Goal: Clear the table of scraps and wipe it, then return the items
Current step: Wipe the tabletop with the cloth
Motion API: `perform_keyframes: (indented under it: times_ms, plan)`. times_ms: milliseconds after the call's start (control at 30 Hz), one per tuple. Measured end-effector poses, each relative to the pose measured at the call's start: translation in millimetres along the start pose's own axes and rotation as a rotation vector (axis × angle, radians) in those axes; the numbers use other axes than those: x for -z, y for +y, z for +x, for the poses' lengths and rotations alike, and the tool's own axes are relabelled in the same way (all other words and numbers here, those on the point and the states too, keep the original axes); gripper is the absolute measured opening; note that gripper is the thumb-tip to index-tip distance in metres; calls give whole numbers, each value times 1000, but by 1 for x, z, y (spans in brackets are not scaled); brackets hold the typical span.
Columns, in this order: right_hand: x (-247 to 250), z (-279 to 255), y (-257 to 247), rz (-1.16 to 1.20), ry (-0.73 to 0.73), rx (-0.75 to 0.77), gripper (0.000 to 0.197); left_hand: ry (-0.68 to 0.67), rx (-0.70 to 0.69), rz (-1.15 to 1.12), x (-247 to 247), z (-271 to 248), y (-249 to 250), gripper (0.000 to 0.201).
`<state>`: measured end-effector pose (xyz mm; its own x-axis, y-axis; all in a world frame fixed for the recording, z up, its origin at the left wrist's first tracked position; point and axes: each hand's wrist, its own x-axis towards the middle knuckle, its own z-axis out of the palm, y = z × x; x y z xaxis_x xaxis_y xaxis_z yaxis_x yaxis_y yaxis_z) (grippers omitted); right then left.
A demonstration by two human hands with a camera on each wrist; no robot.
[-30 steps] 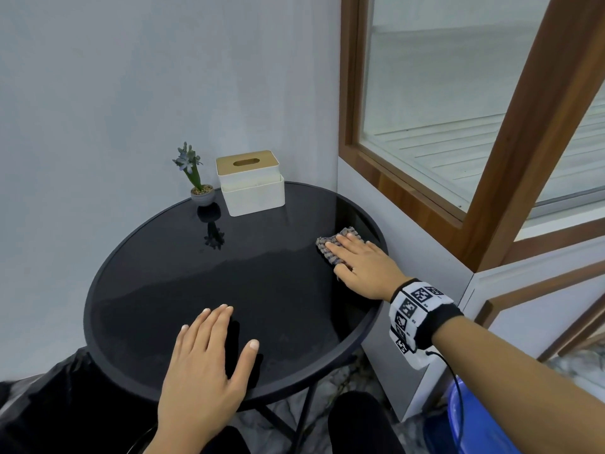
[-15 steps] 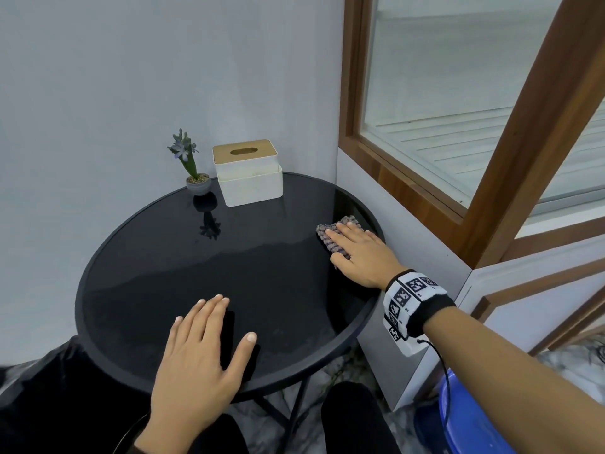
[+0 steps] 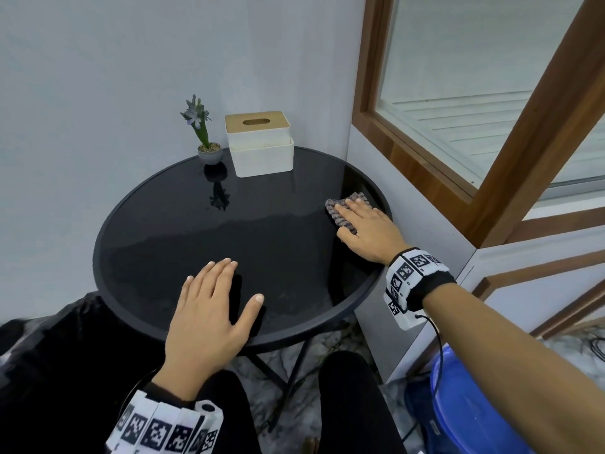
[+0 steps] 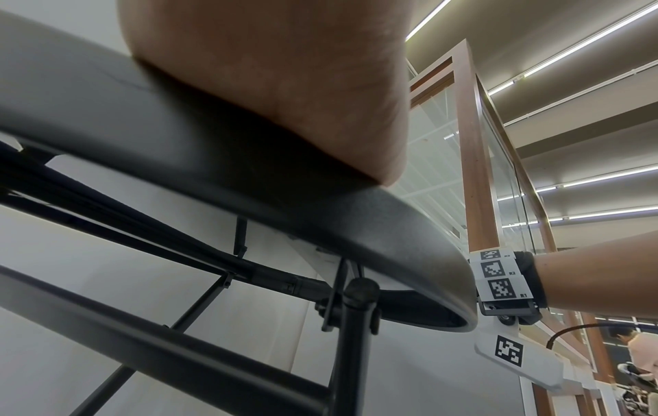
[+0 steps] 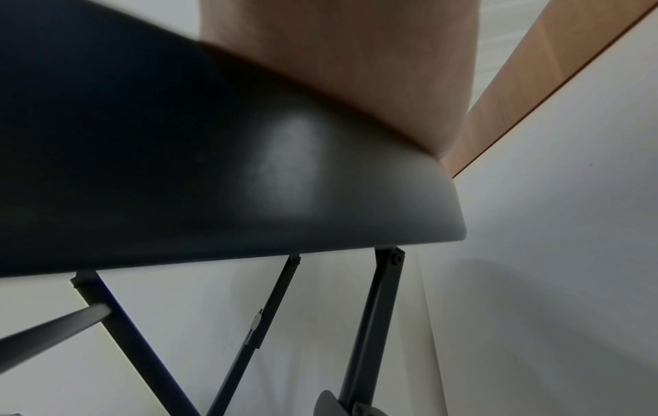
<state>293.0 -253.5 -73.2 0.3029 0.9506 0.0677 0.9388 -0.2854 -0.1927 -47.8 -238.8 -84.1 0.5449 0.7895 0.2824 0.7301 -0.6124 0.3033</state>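
Two flat hands rest on the round black desk [image 3: 157,221]: the right hand [image 3: 366,229] presses a grey cloth [image 3: 339,213] at 3 o'clock, the left hand [image 3: 209,309] lies empty at 6, with tissue box [image 3: 258,142] and potted plant [image 3: 204,132] at 12.

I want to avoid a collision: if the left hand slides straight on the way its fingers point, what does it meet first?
The left hand points up across bare table. The way looks free for long; probably the tissue box comes first, though depth is unclear.
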Motion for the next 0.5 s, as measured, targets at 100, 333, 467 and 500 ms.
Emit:
perform_keyframes:
  times_ms: [100, 333, 467, 500]
  plan:
    - [0, -1, 0, -9, 7, 7, 63, 0, 3, -6, 1, 0, 1, 80]
    - [0, 0, 0, -14, 8, 9, 69, 5, 10, -31, 2, 0, 2, 77]
    - [0, -1, -1, -10, 14, 15, 67, -3, 3, -73, 4, 1, 0, 78]
    - [1, -1, -1, -12, 17, 17, 66, -7, 0, -90, 5, 1, 0, 78]
